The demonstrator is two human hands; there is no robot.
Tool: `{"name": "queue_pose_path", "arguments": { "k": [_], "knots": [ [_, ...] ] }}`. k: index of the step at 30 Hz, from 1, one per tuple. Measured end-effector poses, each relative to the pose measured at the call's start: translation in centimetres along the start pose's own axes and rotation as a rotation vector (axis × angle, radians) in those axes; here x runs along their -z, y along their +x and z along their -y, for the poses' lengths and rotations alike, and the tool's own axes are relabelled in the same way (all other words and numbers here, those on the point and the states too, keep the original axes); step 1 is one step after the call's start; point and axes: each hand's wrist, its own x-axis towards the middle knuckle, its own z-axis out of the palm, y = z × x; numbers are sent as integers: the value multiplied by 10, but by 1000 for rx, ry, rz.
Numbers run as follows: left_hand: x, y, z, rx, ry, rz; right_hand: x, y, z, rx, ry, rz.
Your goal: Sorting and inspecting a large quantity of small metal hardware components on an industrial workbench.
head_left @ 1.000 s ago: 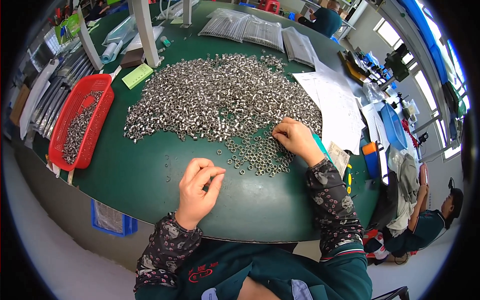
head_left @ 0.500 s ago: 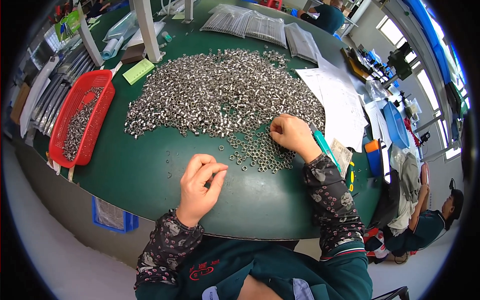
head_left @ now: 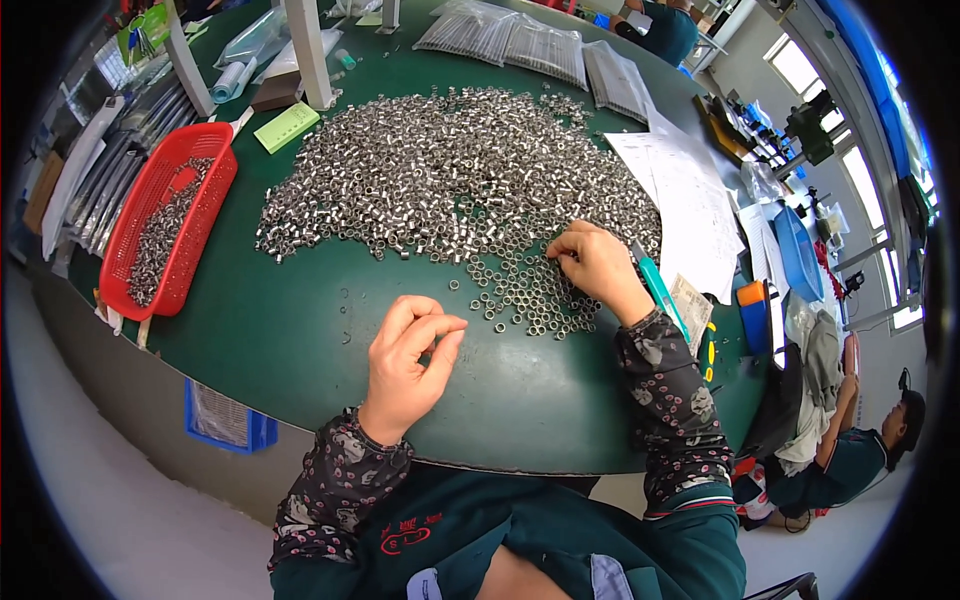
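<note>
A wide heap of small silvery metal rings [head_left: 440,165] spreads over the green tabletop [head_left: 290,330]. Nearer to me, a looser patch of single rings [head_left: 525,290] lies flat in front of it. At that patch's right side, my right hand [head_left: 600,268] is closed, thumb and fingertips bent down to the rings; what is between them, if anything, is hidden. My left hand [head_left: 405,365] hovers over the table left of the loose rings, thumb and fingers pinched together. Anything in that pinch is too small or too covered to name.
A red plastic basket [head_left: 215,215] with more small metal parts stands at the left. Right of my right hand lie a teal cutter knife [head_left: 660,298] and paper sheets [head_left: 690,215]. Bagged tubes [head_left: 540,48] lie at the far edge. Other people sit at far right and back.
The whole view has shifted slightly, so the table appears a little to the right and higher. Both hands keep nearly the same pose and place; the right fingers have moved slightly.
</note>
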Motion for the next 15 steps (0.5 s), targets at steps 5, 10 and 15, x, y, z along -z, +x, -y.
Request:
{"name": "queue_pose_path", "arguments": {
  "k": [5, 10, 15],
  "knots": [
    [-1, 0, 0, -10, 3, 8, -3, -6, -7, 16, 69, -71],
    [0, 1, -2, -1, 23, 18, 9, -15, 17, -52, 146, -102],
    [-2, 1, -1, 7, 4, 17, 3, -30, 60, 128, 167, -27]
  ]
}}
